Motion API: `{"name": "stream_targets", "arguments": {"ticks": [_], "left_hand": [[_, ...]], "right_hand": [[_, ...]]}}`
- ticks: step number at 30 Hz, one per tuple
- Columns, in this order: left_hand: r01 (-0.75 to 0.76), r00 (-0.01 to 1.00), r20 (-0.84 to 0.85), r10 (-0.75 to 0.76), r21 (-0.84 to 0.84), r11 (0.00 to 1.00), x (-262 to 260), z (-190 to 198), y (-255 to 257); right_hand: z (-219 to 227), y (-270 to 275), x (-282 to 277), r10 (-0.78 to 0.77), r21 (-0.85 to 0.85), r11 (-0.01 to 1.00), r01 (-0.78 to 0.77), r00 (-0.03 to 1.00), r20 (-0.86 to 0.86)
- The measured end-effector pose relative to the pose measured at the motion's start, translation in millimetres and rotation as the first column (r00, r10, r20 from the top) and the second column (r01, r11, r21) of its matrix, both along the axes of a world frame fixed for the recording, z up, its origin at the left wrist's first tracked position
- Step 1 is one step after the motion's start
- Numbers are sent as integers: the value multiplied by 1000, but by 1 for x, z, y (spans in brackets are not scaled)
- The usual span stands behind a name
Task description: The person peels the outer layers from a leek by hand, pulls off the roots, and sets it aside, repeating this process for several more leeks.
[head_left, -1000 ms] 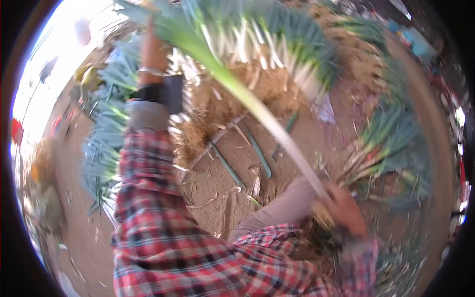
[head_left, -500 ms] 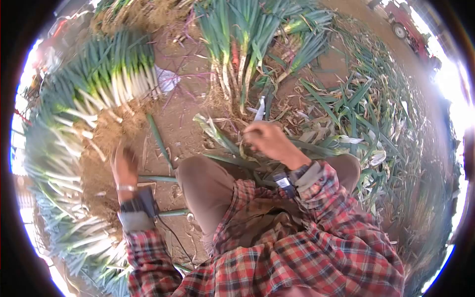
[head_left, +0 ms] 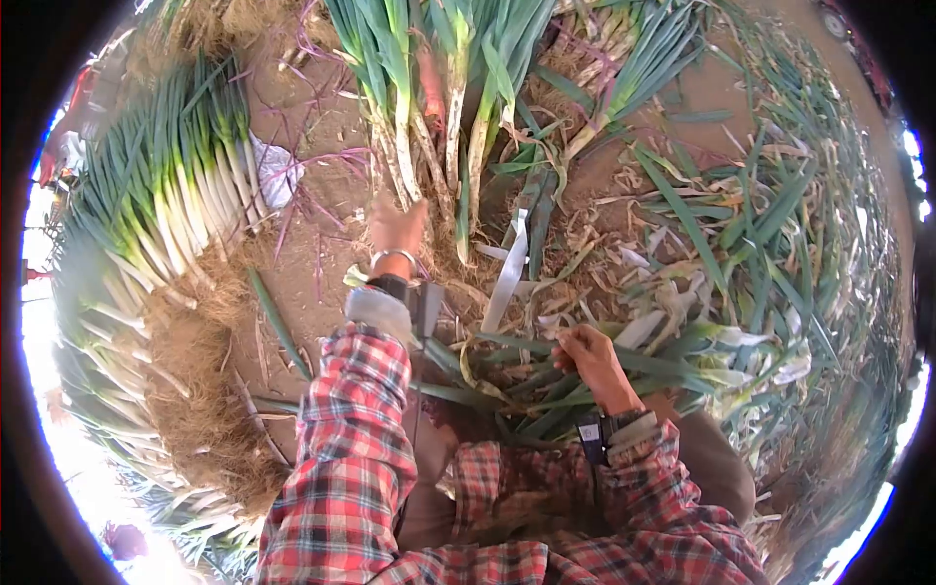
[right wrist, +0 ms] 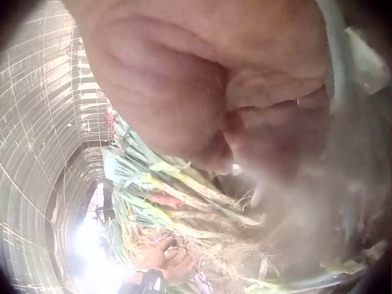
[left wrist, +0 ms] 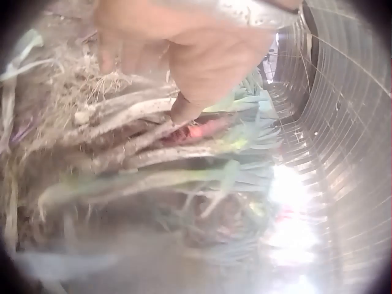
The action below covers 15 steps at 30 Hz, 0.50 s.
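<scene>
Several untrimmed leeks (head_left: 453, 122) with dirty stems and rooted ends lie at the upper middle in the head view. The left hand (head_left: 397, 229) is over their root ends. In the left wrist view, that hand (left wrist: 196, 55) has its fingers spread, with the thumb at a leek stem (left wrist: 144, 138); firm contact cannot be told. The right hand (head_left: 590, 361) hovers above loose green leaves, fingers curled. In the right wrist view, its fingers (right wrist: 275, 135) bend toward the palm beside a small pale spot, and no held object can be made out.
Cleaned leeks (head_left: 185, 200) with white stems form a curved row at the left. A white strip (head_left: 508, 273) lies between the hands. Leaf scraps (head_left: 721, 244) cover the ground at the right, and another leek bundle (head_left: 634, 83) lies at the upper right.
The leek held between both hands a second ago is out of them. The left hand has moved right from the cleaned row to the untrimmed leeks; the view has also shifted.
</scene>
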<state>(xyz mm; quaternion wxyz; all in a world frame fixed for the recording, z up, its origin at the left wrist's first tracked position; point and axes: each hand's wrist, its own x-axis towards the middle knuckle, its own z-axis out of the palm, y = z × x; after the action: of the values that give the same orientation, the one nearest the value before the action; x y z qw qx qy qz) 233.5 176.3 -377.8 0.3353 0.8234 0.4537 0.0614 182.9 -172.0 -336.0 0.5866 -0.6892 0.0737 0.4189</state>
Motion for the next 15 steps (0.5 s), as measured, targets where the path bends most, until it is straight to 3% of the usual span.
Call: {"name": "stream_targets", "arguments": {"ticks": [1, 4, 6, 9, 10, 12, 14, 15], "left_hand": [[1, 1000, 1, -1, -119, 993, 7, -12, 23], [-79, 992, -108, 72, -62, 995, 35, -41, 35], [-90, 988, -134, 75, -110, 990, 52, -52, 25], [-265, 932, -257, 256, -2, 964, 64, -50, 10], [-269, 932, -254, 260, 0, 963, 62, -44, 12], [-182, 968, -211, 138, -211, 960, 51, -36, 17], [-96, 982, -164, 88, -42, 994, 28, -58, -10], [-87, 995, -62, 80, -123, 989, 12, -54, -31]], "right_hand": [[-8, -2, 7, -11, -18, 1000, 11, 1000, -18], [-31, -1, 23, -55, -11, 998, 54, 996, -65], [-41, 1, 30, -62, -52, 997, 57, 994, -93], [-44, 9, 38, -27, -30, 999, 24, 996, -87], [-41, 12, 39, -33, -30, 999, 29, 992, -118], [-37, 18, 42, -2, -20, 1000, 0, 996, -89], [-35, 22, 47, 96, 15, 995, -96, 995, -17], [-34, 23, 51, 116, 32, 993, -116, 993, 4]]}}
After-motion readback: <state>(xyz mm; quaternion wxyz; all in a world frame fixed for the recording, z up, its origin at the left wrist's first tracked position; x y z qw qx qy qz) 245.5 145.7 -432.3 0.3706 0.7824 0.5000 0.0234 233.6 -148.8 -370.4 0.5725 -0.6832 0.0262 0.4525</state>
